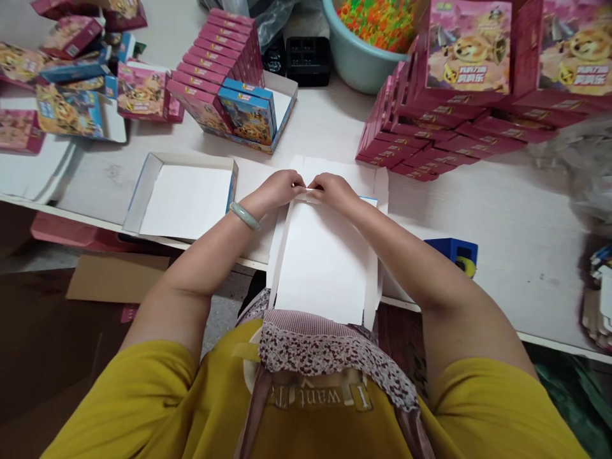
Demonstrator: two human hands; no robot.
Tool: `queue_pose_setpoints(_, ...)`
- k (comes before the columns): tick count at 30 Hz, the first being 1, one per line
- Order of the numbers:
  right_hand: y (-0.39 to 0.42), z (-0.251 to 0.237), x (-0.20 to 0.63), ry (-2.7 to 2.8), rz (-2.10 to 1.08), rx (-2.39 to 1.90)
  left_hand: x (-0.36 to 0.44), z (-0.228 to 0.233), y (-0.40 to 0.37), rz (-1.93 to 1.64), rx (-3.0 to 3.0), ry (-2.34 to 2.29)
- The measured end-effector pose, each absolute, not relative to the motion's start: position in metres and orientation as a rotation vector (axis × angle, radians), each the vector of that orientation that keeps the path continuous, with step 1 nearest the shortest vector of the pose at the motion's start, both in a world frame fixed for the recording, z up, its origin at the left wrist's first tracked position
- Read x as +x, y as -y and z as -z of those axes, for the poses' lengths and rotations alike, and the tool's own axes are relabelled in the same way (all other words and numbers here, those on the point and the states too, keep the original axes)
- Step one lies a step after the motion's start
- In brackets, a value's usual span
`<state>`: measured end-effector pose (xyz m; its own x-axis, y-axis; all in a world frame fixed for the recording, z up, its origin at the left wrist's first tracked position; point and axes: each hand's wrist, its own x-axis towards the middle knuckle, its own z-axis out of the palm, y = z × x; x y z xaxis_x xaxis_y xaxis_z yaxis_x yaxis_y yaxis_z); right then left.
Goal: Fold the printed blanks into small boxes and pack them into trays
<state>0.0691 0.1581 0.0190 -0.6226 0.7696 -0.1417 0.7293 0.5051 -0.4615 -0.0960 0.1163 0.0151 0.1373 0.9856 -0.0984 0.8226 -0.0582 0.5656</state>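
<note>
Far left on the desk [502, 210]: loose pink and blue boxes [71, 76] in a messy heap. Could slide off with one bump.

Next, an open white tray box [186, 197] lying flat near the desk edge, just left of the hands. Hanging a bit over the edge – a knock from the elbow might tip it down to the floor.

Behind it, far back, a row of pink boxes [215, 70] leaning in another tray, with a blue box [251, 115] at the front.

In the middle, the white cardboard sheet [322, 268], flat and unfolded, side flaps standing up a little. Far end on the desk, near end off the edge and against the apron [329, 344]. Left hand [277, 191], with a green bangle [245, 217] on the wrist, pinched shut on the far edge of the sheet. Right hand [335, 191] pinched shut on the same edge, touching the left. Grip small, only fingertips – too hard a pull could tear or crease the thin card, or fold it crooked.

Far back, a pale bowl [358, 64] full of bright little bits.

Right, a tall stack of pink boxes [430, 134] – leaning, close to the right arm. Might fall over with a nudge.

Near right, a small blue thing [452, 252] by the desk edge.
</note>
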Motion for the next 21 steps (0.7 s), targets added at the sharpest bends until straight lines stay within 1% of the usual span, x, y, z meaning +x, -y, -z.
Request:
queue_pose_setpoints(2, -0.161, -0.019, 0.070, 2.592, -0.874, -1.325, -0.098, -0.013, -0.117, -0.435, 1.971, -1.715)
queue_pose_setpoints(4, -0.164, -0.019, 0.069, 2.549, -0.916, -1.361, -0.099, -0.011, -0.118, -0.443, 2.033, -1.721)
queue_pose_setpoints(11, -0.161, -0.014, 0.067, 2.599, -0.702, -1.287, -0.091, -0.005, -0.111, -0.459, 2.205, -1.789)
queue_pose_setpoints(15, -0.159, -0.015, 0.071, 2.676, -0.695, -1.282, -0.094, -0.006, -0.107, -0.453, 2.230, -1.782)
queue_pose_setpoints(18, -0.157, -0.021, 0.071, 2.798, -0.682, -1.322, -0.095, -0.008, -0.109, -0.377, 2.218, -1.744)
queue_pose_setpoints(21, -0.152, -0.027, 0.069, 2.859, -0.559, -1.404, -0.090, -0.013, -0.114, -0.245, 2.248, -1.750)
